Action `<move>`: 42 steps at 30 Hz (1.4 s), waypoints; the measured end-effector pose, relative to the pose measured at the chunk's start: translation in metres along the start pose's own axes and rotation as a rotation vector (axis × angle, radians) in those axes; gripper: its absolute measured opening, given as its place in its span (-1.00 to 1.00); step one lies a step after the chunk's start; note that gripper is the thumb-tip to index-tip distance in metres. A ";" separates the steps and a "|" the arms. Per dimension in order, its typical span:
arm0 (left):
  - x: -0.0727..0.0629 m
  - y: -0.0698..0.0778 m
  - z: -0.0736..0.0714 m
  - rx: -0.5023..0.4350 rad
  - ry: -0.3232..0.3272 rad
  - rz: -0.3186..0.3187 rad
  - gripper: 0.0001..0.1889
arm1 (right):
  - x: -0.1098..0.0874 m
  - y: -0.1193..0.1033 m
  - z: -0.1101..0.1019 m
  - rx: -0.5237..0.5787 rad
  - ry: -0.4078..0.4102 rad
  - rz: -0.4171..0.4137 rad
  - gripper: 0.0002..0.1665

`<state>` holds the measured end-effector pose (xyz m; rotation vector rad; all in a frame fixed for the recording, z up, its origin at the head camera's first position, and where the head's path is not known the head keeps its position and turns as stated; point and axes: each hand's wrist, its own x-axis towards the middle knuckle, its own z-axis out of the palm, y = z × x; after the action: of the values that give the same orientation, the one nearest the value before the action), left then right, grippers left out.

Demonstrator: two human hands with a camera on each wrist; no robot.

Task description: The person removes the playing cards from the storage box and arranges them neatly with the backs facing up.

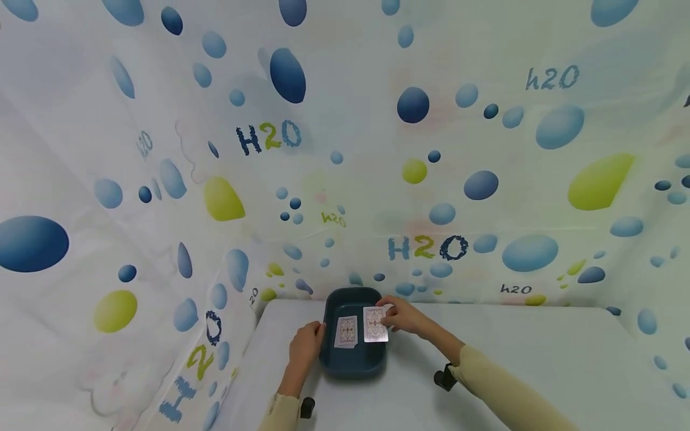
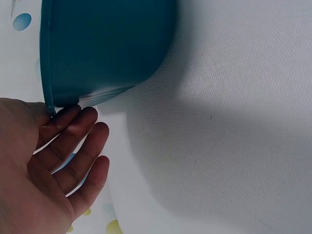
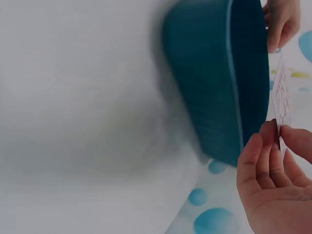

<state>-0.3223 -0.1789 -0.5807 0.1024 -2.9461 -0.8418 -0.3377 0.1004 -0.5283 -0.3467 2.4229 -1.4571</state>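
A dark teal plastic tub (image 1: 353, 370) with rounded corners stands on the white table. My left hand (image 1: 306, 344) holds the tub's left rim, fingertips against the outer wall in the left wrist view; the thumb is mostly hidden there. Between the thumb and fingers of my right hand (image 1: 404, 316) a playing card (image 1: 374, 325) is pinched, patterned back up. That card is held over the tub's right side, and in the right wrist view the card (image 3: 281, 97) appears nearly edge-on beside the rim. Inside the tub lies a small, slightly spread pile of playing cards (image 1: 346, 332), backs showing.
The white tabletop (image 1: 512, 359) extends to both sides of the tub. Close behind it hangs a white curtain (image 1: 366, 197) printed with blue and green drops and H2O lettering, which also closes in the left and right sides. Dark wrist devices (image 1: 445, 378) sit at both sleeve cuffs.
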 end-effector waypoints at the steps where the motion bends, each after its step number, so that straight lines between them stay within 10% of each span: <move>1: -0.001 -0.001 0.000 -0.002 -0.001 -0.003 -0.70 | -0.002 0.004 -0.002 0.000 0.002 0.003 -0.56; 25: -0.003 -0.004 0.001 -0.012 0.030 0.034 -0.67 | -0.028 0.081 -0.024 0.042 0.046 0.083 -0.53; 42: -0.005 -0.003 0.001 -0.036 0.044 0.048 -0.71 | -0.022 0.112 0.000 -0.293 0.254 -0.116 -0.53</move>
<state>-0.3178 -0.1805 -0.5835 0.0474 -2.8787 -0.8739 -0.3236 0.1590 -0.6251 -0.3914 2.8751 -1.2549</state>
